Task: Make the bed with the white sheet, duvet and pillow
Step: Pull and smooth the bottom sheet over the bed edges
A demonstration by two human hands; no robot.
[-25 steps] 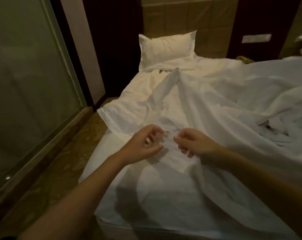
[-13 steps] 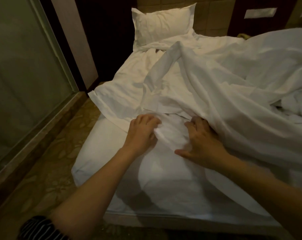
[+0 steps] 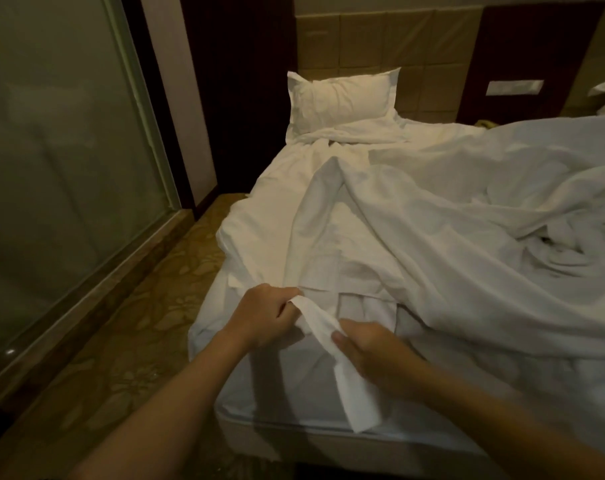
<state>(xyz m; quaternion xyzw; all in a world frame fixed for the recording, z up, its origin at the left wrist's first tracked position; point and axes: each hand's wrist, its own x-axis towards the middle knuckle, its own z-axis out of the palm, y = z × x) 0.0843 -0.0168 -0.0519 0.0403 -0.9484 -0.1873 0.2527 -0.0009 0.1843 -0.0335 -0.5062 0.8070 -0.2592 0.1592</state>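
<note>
Gripping a twisted strip of the sheet (image 3: pixel 332 344), probably its edge, both hands (image 3: pixel 266 315) should untwist it before spreading it across the bed (image 3: pixel 294 420).

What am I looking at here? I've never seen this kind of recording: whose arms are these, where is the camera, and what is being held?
There is no machine. A person wears a wide-angle camera on the head, so the single picture looks forward and down along their own bare arms. They stand at the near corner of a bed. A pillow lies at the far end by the headboard. Rumpled white bedding covers the mattress and is heaped thicker to the right. The left hand grips the upper end of a narrow white cloth strip. The right hand pinches it lower down, and its loose tail hangs toward the bed's edge. Which layer of the bedding the strip belongs to cannot be told.
</note>
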